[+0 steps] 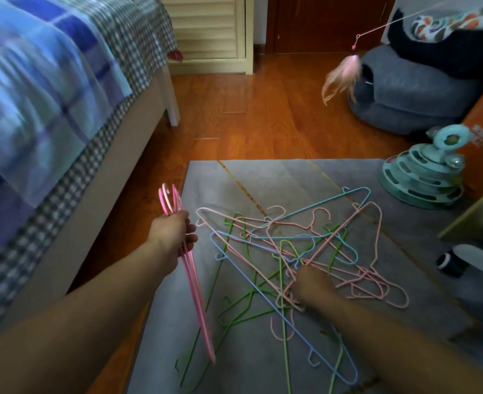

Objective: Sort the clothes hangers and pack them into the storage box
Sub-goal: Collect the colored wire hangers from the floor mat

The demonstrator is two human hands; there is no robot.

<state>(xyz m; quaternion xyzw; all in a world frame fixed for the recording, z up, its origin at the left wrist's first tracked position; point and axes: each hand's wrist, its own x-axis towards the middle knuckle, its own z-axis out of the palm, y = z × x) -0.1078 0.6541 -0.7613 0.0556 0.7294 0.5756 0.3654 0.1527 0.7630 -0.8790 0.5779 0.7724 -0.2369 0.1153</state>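
A tangled pile of thin wire hangers point(291, 251) in pale pink, green, blue and teal lies on a grey rug point(263, 180). My left hand point(173, 231) grips a bunch of bright pink hangers point(194, 294) held upright at the rug's left edge, hooks pointing up. My right hand point(310, 282) reaches into the middle of the pile, its fingers curled among pale pink hangers point(371, 282); the fingertips are hidden. No storage box is clearly in view.
A bed point(64, 123) with a blue plaid cover stands at the left. A teal tiered cat toy point(425, 177) sits at the rug's right corner, a grey cushion point(405, 92) behind it. A pink feather wand point(345, 72) hangs above the wooden floor point(248, 115).
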